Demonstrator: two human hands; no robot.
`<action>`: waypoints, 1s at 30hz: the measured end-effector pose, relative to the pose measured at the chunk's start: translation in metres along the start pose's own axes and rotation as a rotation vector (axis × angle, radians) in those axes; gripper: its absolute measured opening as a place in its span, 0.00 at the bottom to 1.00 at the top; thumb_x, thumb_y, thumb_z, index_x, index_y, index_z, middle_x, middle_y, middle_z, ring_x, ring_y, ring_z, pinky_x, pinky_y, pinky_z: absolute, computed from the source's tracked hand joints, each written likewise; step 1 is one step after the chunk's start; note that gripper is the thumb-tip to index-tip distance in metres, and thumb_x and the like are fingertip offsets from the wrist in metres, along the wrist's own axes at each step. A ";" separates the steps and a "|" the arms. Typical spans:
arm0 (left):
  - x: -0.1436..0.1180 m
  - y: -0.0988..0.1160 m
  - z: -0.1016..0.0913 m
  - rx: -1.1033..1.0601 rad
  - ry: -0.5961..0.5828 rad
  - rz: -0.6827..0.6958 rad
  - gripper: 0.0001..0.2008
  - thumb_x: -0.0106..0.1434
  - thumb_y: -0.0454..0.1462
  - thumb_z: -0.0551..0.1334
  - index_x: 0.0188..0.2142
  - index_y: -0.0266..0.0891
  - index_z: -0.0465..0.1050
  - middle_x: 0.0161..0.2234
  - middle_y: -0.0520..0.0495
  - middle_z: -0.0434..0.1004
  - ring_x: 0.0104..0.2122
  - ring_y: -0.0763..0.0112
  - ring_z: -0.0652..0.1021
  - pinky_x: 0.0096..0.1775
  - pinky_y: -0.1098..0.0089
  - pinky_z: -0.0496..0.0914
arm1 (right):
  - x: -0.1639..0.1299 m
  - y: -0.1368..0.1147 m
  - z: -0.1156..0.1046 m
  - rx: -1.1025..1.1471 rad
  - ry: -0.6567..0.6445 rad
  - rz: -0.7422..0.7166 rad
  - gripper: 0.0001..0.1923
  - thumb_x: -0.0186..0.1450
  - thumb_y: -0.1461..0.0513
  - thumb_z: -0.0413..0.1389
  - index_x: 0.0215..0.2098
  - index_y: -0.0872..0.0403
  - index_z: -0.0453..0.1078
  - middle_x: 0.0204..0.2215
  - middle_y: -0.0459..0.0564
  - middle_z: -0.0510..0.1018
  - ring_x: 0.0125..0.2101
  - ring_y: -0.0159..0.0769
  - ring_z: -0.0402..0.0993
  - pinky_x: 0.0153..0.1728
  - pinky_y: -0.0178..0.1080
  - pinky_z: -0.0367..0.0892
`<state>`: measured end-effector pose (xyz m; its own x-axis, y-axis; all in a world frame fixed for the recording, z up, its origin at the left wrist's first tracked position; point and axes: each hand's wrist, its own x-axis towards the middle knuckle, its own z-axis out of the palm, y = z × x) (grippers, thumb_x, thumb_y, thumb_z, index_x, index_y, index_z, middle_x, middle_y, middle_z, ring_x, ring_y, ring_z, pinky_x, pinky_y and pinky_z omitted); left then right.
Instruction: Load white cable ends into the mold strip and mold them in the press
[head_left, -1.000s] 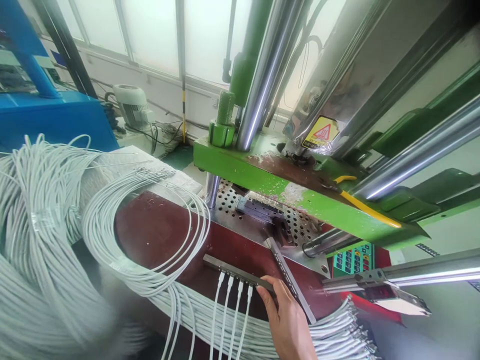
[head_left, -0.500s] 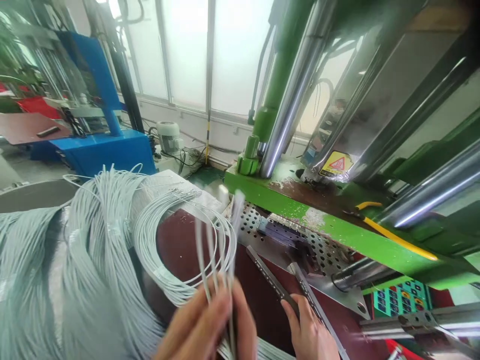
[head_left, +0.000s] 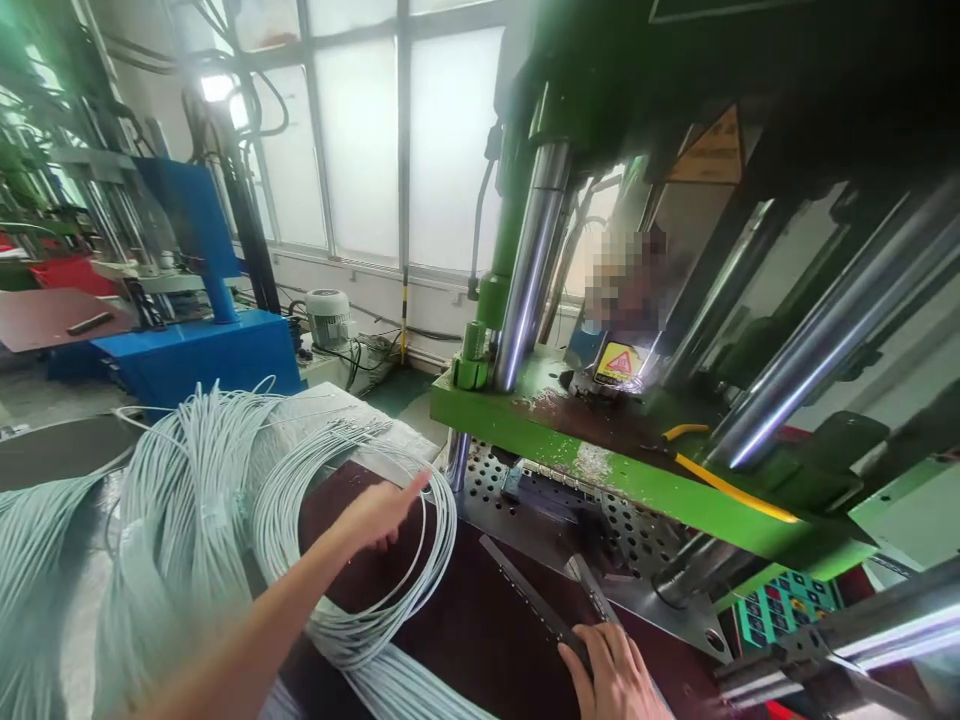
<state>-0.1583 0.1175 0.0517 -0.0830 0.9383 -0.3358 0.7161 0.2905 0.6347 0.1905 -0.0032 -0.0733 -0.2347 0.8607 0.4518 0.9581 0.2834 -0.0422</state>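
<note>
The left hand (head_left: 379,512) is stretched open over the cable coil (head_left: 352,540) — nothing held; the bar (head_left: 529,598), angled up-left, is gripped by the right hand (head_left: 616,680).

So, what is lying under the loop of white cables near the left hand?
Under the loop of white cables lies the dark red table top. The left hand reaches over the loop, and the arm hides part of the loop and the surface below it.
</note>
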 end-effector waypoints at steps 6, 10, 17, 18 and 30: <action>-0.041 -0.007 0.048 0.111 0.053 0.232 0.18 0.46 0.50 0.66 0.19 0.41 0.63 0.21 0.51 0.71 0.24 0.65 0.73 0.26 0.70 0.57 | 0.012 -0.022 -0.021 0.010 -0.010 0.118 0.16 0.70 0.52 0.44 0.42 0.52 0.67 0.37 0.52 0.74 0.40 0.44 0.73 0.39 0.43 0.70; -0.041 -0.019 0.043 0.068 0.216 0.159 0.17 0.62 0.48 0.49 0.22 0.42 0.60 0.21 0.52 0.68 0.26 0.68 0.72 0.27 0.72 0.59 | 0.019 -0.037 -0.037 0.022 -0.047 0.234 0.17 0.71 0.53 0.41 0.42 0.52 0.67 0.37 0.52 0.73 0.39 0.44 0.73 0.35 0.41 0.70; -0.021 -0.017 0.045 0.189 0.301 0.017 0.14 0.57 0.47 0.54 0.22 0.42 0.63 0.24 0.45 0.75 0.28 0.57 0.76 0.27 0.67 0.58 | 0.023 -0.028 -0.055 0.051 -0.023 0.315 0.14 0.70 0.54 0.45 0.42 0.52 0.68 0.39 0.53 0.74 0.42 0.45 0.71 0.42 0.45 0.67; -0.020 -0.015 0.048 0.209 0.302 0.021 0.13 0.56 0.47 0.55 0.22 0.42 0.64 0.25 0.44 0.75 0.29 0.55 0.76 0.27 0.67 0.58 | 0.023 -0.022 -0.056 0.036 -0.019 0.345 0.14 0.69 0.54 0.46 0.43 0.53 0.68 0.39 0.54 0.75 0.43 0.46 0.71 0.44 0.47 0.66; -0.031 -0.006 0.045 0.334 0.321 -0.014 0.15 0.61 0.46 0.53 0.31 0.39 0.71 0.33 0.39 0.79 0.35 0.54 0.78 0.33 0.63 0.66 | 0.063 -0.010 -0.049 0.084 -0.169 0.247 0.11 0.65 0.64 0.49 0.42 0.52 0.72 0.38 0.50 0.76 0.40 0.42 0.74 0.36 0.39 0.68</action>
<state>-0.1293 0.0780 0.0273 -0.2664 0.9608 -0.0768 0.8933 0.2761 0.3547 0.1738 0.0273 -0.0006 -0.0272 0.9641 0.2641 0.9743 0.0847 -0.2088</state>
